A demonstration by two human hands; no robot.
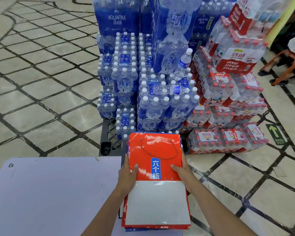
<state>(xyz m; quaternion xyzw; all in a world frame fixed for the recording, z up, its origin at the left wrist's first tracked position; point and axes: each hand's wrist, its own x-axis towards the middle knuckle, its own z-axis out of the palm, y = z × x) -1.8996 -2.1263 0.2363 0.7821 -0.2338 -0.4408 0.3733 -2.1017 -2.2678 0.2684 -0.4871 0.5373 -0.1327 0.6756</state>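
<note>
Glossy, smooth paper on bags (157, 149), with twisted cord handles (160, 157). Clear, shiny plastic on bottles (153, 106). Matt, smooth surface (49, 193). Polished, reflective stone floor (41, 99). Matt plastic pallet (109, 133).

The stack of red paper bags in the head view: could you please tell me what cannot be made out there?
Head view:
- Bag count: the top bag covers the stack; only edges peek out.
- Blue label: its lower characters are hidden by the folded white base.
- Fingers of the left hand and right hand: mostly under the stack; only thumbs show fully.
</note>
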